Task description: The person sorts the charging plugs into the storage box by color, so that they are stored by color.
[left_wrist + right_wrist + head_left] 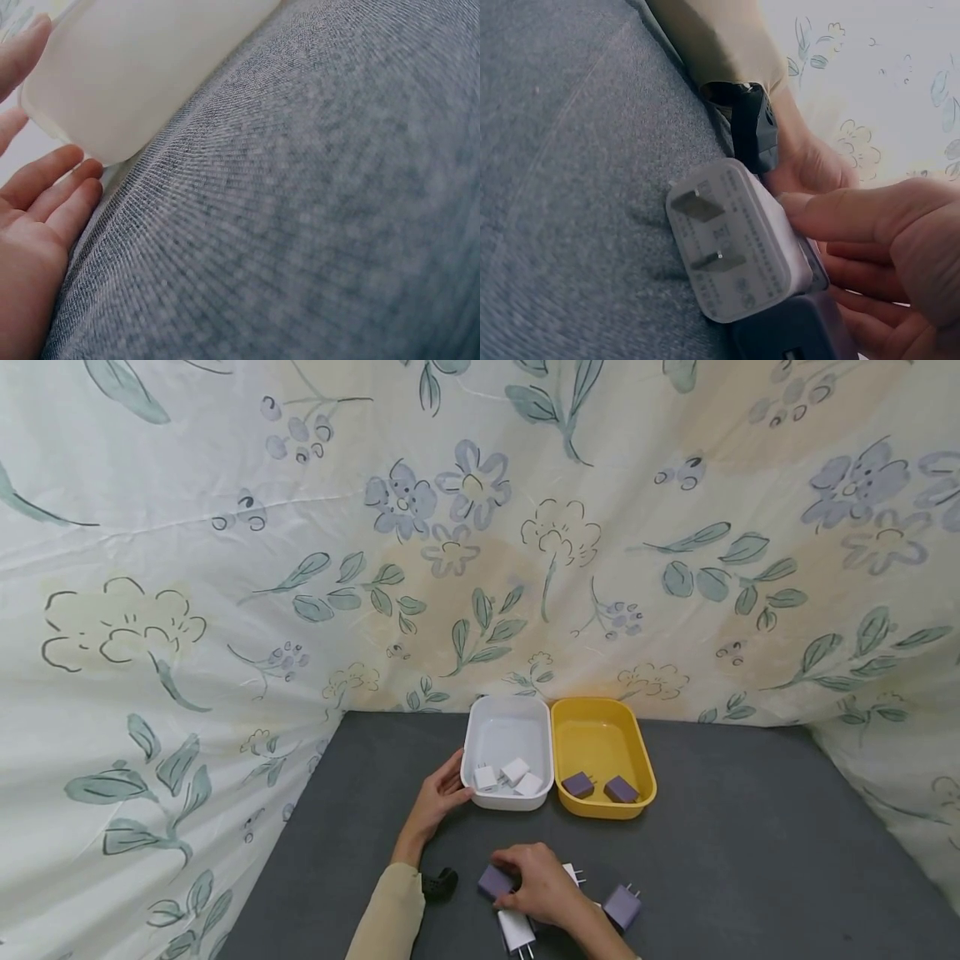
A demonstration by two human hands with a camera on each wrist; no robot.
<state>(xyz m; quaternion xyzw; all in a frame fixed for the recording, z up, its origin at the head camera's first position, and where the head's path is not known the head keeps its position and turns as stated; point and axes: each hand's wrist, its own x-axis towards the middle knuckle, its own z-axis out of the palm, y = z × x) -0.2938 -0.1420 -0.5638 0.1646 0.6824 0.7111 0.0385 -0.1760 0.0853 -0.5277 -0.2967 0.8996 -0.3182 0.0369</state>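
Observation:
My left hand (438,797) rests against the near left corner of a white bin (511,727), its fingers fairly straight along the wall. In the left wrist view, those fingertips (88,169) touch the bin's outer side. Lower down, my right hand (543,881) pinches a purple charger plug (493,883) between thumb and fingers. Close by the thumb lies a white charger plug (516,930), whose two flat prongs face the right wrist camera. Another purple plug (622,906) lies to the right of this hand, and a white plug (572,872) is partly hidden behind it.
Three white plugs (514,772) lie in the white bin. Beside it stands a yellow bin (600,718) with two purple plugs (621,790) inside. Both stand on a dark grey table (735,835), before a floral curtain (480,568). A black device (440,885) sits at the left wrist.

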